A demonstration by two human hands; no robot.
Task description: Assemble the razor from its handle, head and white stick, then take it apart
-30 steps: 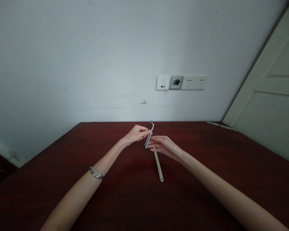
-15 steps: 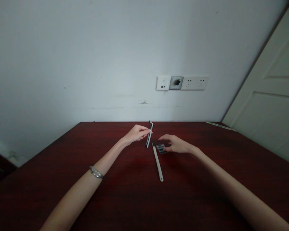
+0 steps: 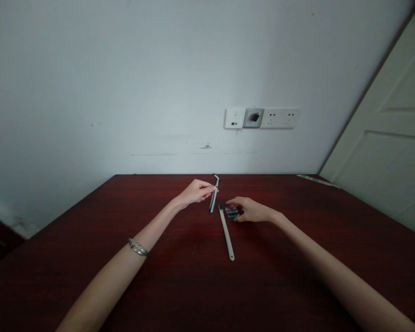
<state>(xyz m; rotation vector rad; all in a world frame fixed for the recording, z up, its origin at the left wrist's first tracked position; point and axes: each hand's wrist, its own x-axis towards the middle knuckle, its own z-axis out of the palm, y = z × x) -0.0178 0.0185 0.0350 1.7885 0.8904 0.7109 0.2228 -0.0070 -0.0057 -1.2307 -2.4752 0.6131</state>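
Fingertips (image 3: pixel 209 188) of your left hand (image 3: pixel 193 192) pinch the razor handle (image 3: pixel 213 197), held above the table (image 3: pixel 297 258). Your right hand (image 3: pixel 252 210) clamps the small cartridge pack (image 3: pixel 231 212) beside the white stick (image 3: pixel 226 233).

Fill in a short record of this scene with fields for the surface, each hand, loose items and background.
Surface: dark red table
Left hand: pinches a slim handle with a hooked tip, held above the table
Left wrist: bracelet
Right hand: fingertips on a small greenish pack lying on the table; grip unclear
Loose item: long white stick lying flat, just left of the pack
Background: wall sockets, door at right
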